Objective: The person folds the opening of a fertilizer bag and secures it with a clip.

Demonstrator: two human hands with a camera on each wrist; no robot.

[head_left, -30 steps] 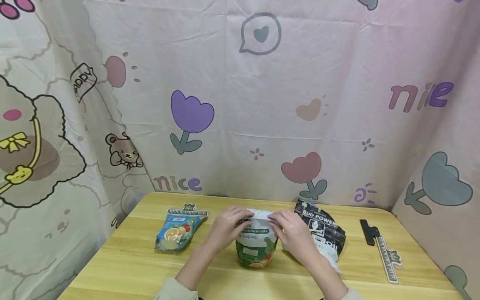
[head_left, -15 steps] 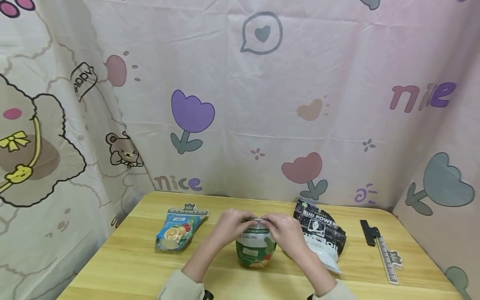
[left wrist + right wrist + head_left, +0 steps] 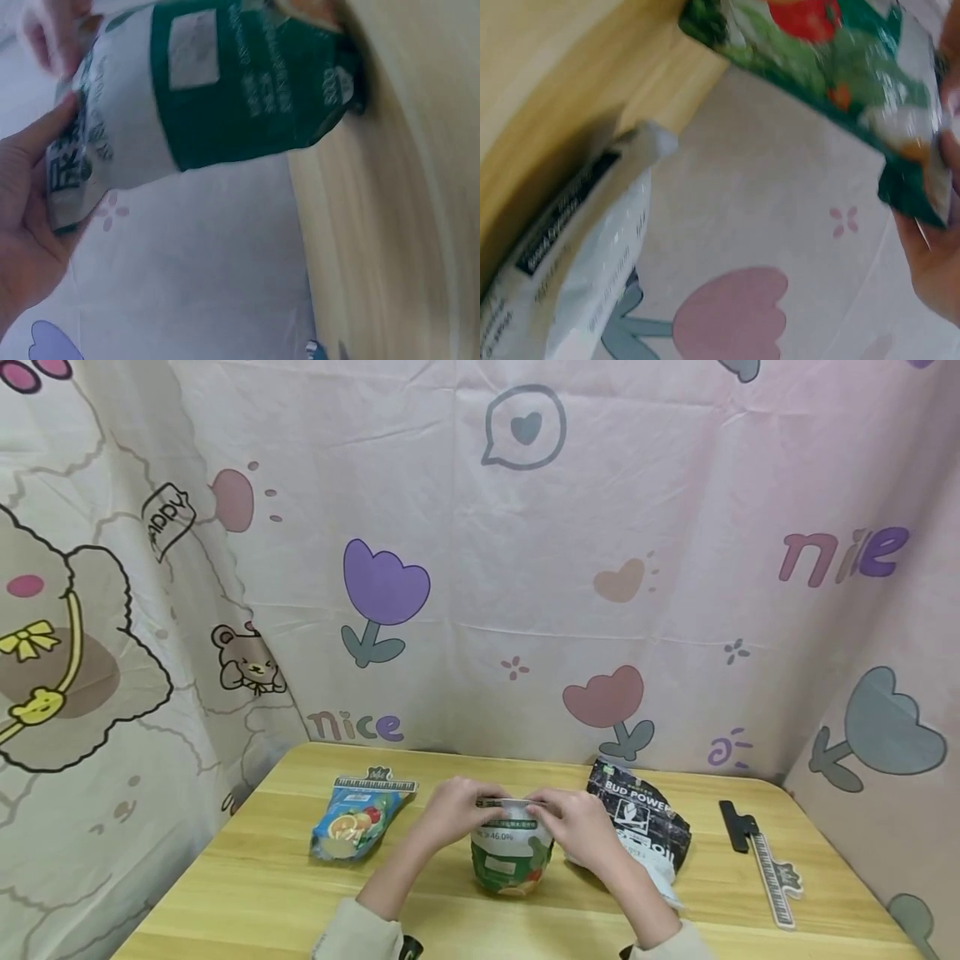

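Observation:
A green and white plastic bag [image 3: 512, 860] with printed vegetables stands upright on the wooden table. Its top edge is folded over. My left hand [image 3: 456, 814] pinches the left end of the fold; in the left wrist view, that hand's thumb presses the white face of the bag [image 3: 225, 90] and its fingers lie behind. At the right end of the fold my right hand [image 3: 576, 822] pinches too, thumb in front. The right wrist view has the bag's vegetable-printed side [image 3: 832, 67] and part of the right hand [image 3: 937, 270] at its top.
Left on the table [image 3: 247, 877] lies a blue pouch [image 3: 352, 827] with a piano-key clip [image 3: 375, 784] across its top. A black and white bag [image 3: 641, 818] lies right of my right hand. Further right are a black clip [image 3: 738, 825] and another piano-key clip [image 3: 776, 877].
The bag's white top stood up between my hands a second ago; it has been folded down and the bag looks shorter. My hands came together over it, then moved slightly apart.

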